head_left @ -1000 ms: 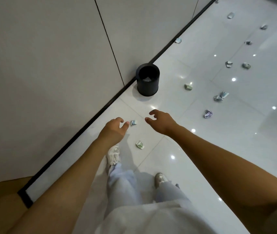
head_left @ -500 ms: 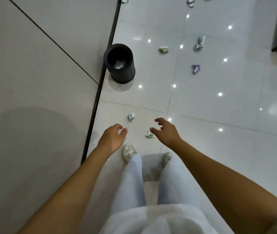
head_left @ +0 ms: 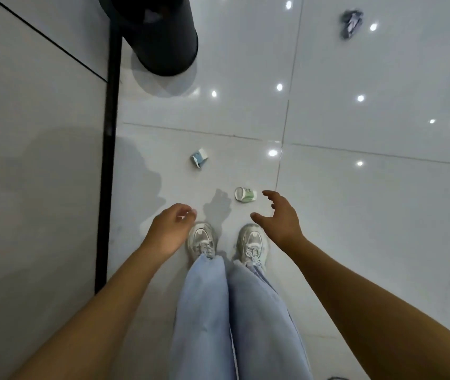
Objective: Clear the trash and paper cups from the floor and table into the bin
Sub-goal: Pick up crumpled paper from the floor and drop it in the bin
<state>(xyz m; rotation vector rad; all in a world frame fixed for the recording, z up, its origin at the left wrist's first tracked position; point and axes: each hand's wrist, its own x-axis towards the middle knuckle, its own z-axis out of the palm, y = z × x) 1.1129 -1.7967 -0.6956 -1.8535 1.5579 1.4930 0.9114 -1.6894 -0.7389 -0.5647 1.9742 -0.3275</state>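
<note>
On the glossy floor [head_left: 355, 215] by the wall, we are standing before the bin [head_left: 160, 39], our left hand [head_left: 169, 231] loosely curled, its grip holding nothing. Ahead are lying a blue-and-white scrap [head_left: 199, 157] and a crushed paper cup [head_left: 245, 194]. Our right hand [head_left: 280, 218], grip spread and empty, is hovering near the cup; we judge stooping to pinch it comes next. No print is legible.

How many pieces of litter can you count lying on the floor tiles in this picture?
3. A blue-and-white piece lies ahead of the shoes, a green-and-white crushed cup lies by the right hand, and a dark crumpled piece lies far right. More may lie outside the frame.
</note>
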